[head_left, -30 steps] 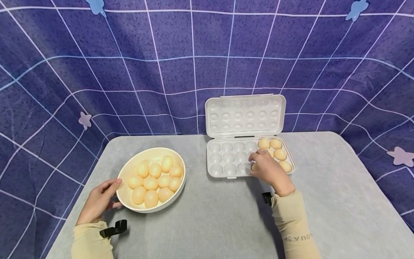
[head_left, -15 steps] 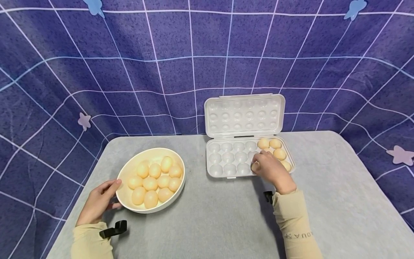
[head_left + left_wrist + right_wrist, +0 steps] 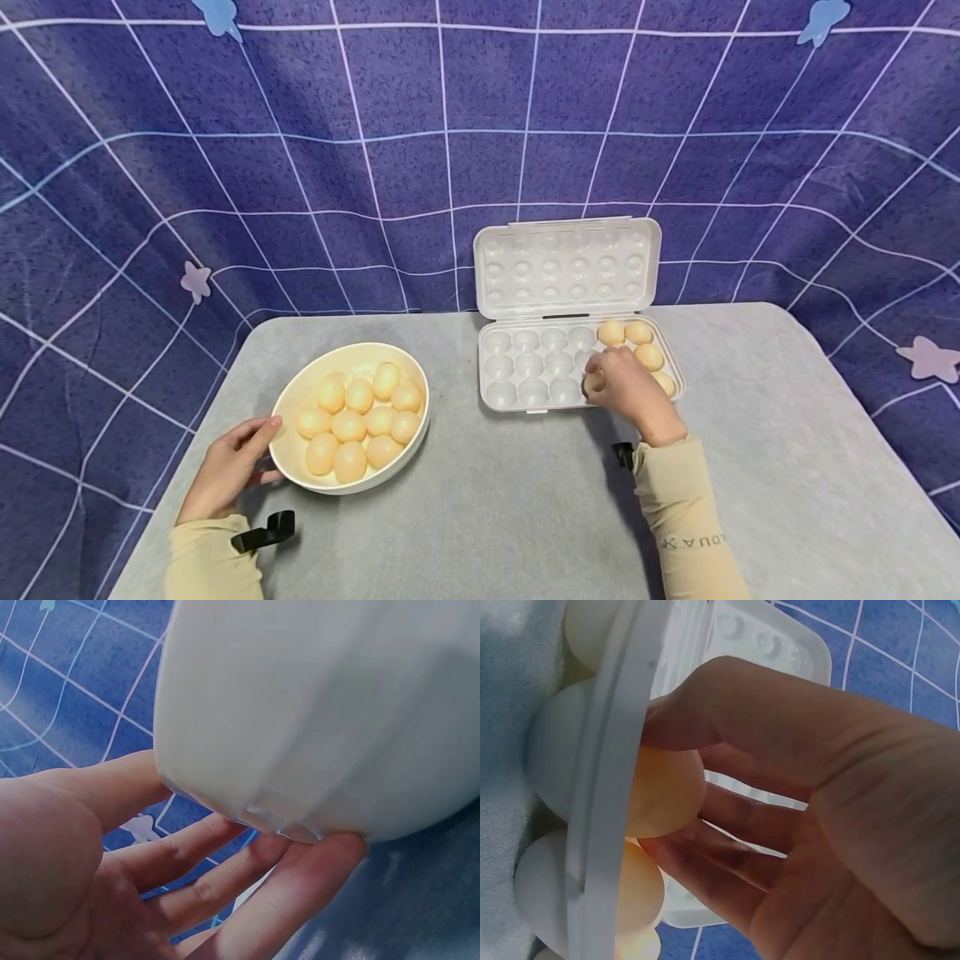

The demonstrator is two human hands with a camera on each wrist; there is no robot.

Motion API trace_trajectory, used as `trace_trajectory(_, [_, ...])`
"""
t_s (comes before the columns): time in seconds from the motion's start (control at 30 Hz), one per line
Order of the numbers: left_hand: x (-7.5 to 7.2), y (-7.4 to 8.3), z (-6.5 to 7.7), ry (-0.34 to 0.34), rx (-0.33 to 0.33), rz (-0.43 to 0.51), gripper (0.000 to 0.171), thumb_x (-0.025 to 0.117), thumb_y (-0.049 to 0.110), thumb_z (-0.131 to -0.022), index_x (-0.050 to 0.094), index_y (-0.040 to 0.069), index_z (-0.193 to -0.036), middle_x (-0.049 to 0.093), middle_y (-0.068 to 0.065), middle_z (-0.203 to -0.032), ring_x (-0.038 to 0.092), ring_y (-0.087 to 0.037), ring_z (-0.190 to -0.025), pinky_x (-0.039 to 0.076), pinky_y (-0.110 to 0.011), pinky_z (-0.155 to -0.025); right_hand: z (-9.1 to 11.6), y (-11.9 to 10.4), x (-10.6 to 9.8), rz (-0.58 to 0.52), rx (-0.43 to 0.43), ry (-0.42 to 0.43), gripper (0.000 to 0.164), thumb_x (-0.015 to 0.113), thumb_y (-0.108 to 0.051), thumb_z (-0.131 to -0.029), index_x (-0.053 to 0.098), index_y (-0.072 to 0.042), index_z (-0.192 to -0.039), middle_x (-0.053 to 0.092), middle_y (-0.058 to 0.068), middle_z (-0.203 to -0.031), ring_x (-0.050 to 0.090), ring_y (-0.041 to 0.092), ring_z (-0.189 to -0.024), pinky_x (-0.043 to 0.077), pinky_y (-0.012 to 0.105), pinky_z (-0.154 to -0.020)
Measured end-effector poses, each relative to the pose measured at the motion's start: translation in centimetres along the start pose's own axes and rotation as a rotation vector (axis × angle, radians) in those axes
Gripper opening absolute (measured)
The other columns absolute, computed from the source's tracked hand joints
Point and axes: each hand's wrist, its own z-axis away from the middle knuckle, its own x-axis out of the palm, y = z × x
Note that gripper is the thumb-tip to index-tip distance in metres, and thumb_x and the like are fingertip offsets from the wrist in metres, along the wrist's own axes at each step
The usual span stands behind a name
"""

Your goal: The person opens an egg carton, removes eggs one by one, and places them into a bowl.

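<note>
My left hand [image 3: 228,467] grips the left side of a cream bowl [image 3: 303,392], thumb at the rim and fingers lower down. In the left wrist view, the fingers [image 3: 315,877] touch the bowl's underside edge. Several pale yellow eggs [image 3: 348,425] lie in the bowl. My right hand [image 3: 630,392] is over the front right part of a white egg tray [image 3: 528,365]. The right wrist view shows thumb and fingers round an egg [image 3: 667,799] that sits in a tray cup. A second egg [image 3: 641,889] sits beside it. In the head view my hand hides part of the tray.
The tray's hinged lid [image 3: 567,267] stands raised at the back. Several eggs [image 3: 639,332] fill cups at the tray's right end, and the left cups hold none. Behind the grey table [image 3: 465,500] hangs a blue gridded cloth [image 3: 487,167].
My right hand has shifted slightly to the right over the tray, and its fingers have lowered a little around the egg. The left hand and bowl have stayed in place.
</note>
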Motion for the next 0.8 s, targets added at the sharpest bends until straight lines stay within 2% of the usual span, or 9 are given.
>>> trace_trajectory(0.2, [0.1,-0.2,-0.1,0.020,-0.011,0.002,0.059,0.055,0.037,-0.092,0.042,-0.009,-0.127,0.061,0.004,-0.093,0.061,-0.005,-0.080,0.059,-0.037,-0.064,0.0,0.0,-0.1,-0.013,0.024,0.009,0.023,0.067,0.003,-0.056,0.066,0.002,-0.079,0.061,0.012,-0.075,0.057,0.028,-0.072,0.051,0.038,-0.066])
trace_trajectory(0.4, [0.1,0.0,0.1,0.009,-0.012,0.002,0.063,0.054,0.038,-0.092,0.039,-0.010,-0.130,0.061,0.008,-0.091,0.061,-0.003,-0.081,0.058,-0.037,-0.065,-0.1,-0.2,-0.3,-0.007,0.038,0.030,0.028,0.072,-0.001,-0.054,0.065,-0.001,-0.081,0.059,0.011,-0.079,0.054,0.031,-0.077,0.048,0.040,-0.068])
trace_trajectory(0.67, [0.1,0.1,0.2,0.001,-0.007,0.024,0.062,0.054,0.036,-0.092,0.038,-0.011,-0.130,0.061,0.009,-0.090,0.061,-0.004,-0.081,0.058,-0.037,-0.065,-0.3,-1.2,-0.6,-0.029,-0.028,0.095,0.030,0.070,-0.007,-0.058,0.065,-0.003,-0.087,0.057,0.008,-0.084,0.049,0.026,-0.082,0.044,0.037,-0.072])
trace_trajectory(0.8, [-0.1,-0.6,-0.3,-0.001,-0.010,0.029,0.063,0.056,0.038,-0.091,0.040,-0.010,-0.129,0.061,0.006,-0.092,0.062,-0.004,-0.082,0.058,-0.040,-0.066,-0.5,-2.1,-0.8,-0.061,-0.058,0.121,0.029,0.071,-0.007,-0.061,0.065,-0.004,-0.089,0.058,0.007,-0.090,0.050,0.025,-0.088,0.044,0.037,-0.077])
